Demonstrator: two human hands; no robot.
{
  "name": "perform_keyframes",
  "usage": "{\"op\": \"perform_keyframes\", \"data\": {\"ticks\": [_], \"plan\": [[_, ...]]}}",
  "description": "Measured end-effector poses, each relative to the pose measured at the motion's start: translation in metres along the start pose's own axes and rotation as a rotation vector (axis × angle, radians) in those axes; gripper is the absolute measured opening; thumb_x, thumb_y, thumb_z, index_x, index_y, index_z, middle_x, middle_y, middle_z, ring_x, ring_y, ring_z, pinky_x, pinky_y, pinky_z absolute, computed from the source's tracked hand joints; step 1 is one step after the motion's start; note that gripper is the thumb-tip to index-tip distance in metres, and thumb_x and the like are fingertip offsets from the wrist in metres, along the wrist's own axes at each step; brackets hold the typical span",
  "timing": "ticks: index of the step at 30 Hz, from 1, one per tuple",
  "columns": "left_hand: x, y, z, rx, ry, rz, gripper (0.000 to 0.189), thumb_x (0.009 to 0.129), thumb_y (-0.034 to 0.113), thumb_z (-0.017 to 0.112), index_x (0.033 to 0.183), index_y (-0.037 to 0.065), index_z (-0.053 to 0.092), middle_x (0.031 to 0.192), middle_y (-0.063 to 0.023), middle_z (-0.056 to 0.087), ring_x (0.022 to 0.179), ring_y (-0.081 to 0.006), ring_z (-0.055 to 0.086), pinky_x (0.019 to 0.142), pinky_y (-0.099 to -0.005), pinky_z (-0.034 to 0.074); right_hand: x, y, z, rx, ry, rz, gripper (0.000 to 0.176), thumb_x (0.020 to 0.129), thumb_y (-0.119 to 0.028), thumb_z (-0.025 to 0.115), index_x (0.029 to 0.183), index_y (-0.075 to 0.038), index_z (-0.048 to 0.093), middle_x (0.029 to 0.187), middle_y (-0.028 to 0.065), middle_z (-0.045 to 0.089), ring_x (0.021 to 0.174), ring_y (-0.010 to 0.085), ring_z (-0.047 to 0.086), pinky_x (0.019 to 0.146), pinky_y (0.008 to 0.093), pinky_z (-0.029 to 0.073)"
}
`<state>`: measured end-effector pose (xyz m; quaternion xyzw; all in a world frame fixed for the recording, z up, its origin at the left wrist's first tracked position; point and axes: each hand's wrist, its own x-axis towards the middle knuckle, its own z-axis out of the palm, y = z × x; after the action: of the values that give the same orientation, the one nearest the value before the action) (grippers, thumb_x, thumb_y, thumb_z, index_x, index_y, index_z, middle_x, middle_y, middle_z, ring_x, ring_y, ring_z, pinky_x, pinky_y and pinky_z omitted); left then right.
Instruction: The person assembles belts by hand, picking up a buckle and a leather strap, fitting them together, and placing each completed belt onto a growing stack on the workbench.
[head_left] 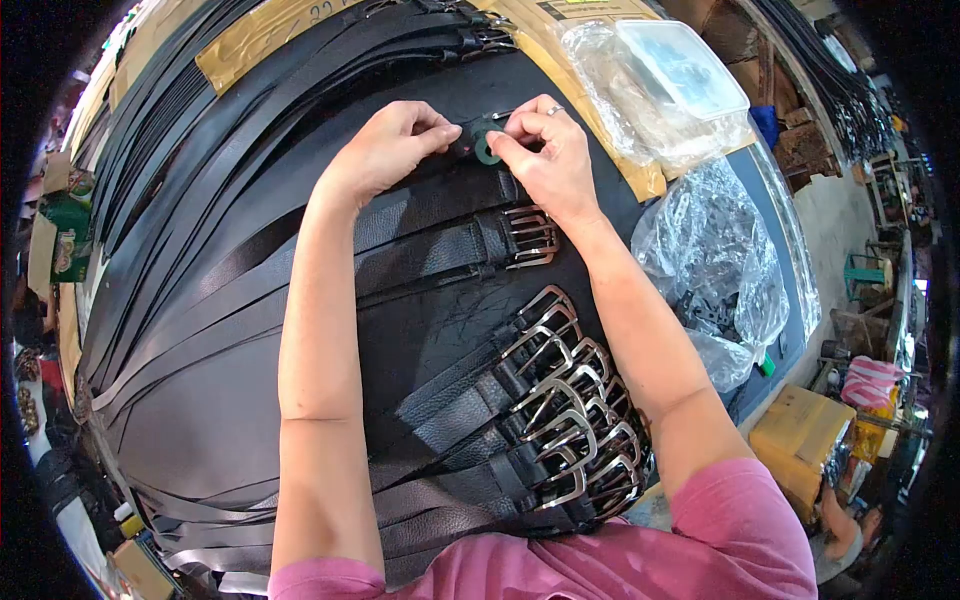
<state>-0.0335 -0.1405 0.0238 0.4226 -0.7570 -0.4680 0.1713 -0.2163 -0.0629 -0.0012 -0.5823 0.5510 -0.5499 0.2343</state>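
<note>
My left hand [405, 140] is closed in a pinch above the black work surface; whatever lies between its fingertips is too small to make out. Facing it, my right hand [548, 150] grips a small green roll [487, 147] between thumb and fingers. A short shiny metal piece [502, 115] shows by its index finger. Just below both hands lie black leather belts [430, 250] with silver buckles [533, 237]. Nearer my body, a heap of buckled belts [490, 400] overlaps, their metal buckles [575, 430] bunched beside my right forearm.
More black straps [190, 130] fan across the left and far side. Brown taped cardboard [265, 40] lies at the back. To the right are a clear plastic container [690, 70] and a plastic bag [715, 250] of dark small parts. A cardboard box [800, 435] stands lower right.
</note>
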Motion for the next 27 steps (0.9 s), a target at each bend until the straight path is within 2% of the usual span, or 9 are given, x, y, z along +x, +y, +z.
{"op": "perform_keyframes", "data": {"ticks": [7,27], "plan": [[-0.0060,0.0062,-0.0017,0.039,-0.006,0.004,0.022,0.089,0.020,0.061,0.096,-0.001,0.063,0.088,-0.0062,0.063,0.086,-0.0131,0.056,0.079,-0.0269,0.045,0.0006,0.0030,0.0006,-0.045,-0.002,-0.035,0.015,0.071,-0.006,0.071,0.067,0.004,0.061,0.078,0.0083,0.054,0.064,0.0149,0.057,0.059,0.0267,0.047],[-0.0012,0.0016,-0.0051,-0.028,-0.036,-0.001,0.023,0.091,0.021,0.059,0.095,-0.001,0.062,0.088,-0.0072,0.064,0.085,-0.0135,0.059,0.080,-0.0263,0.047,0.0010,0.0082,0.0014,-0.048,0.022,-0.099,0.015,0.070,-0.006,0.072,0.066,0.003,0.060,0.078,0.0081,0.054,0.063,0.0155,0.056,0.057,0.0266,0.047]]}}
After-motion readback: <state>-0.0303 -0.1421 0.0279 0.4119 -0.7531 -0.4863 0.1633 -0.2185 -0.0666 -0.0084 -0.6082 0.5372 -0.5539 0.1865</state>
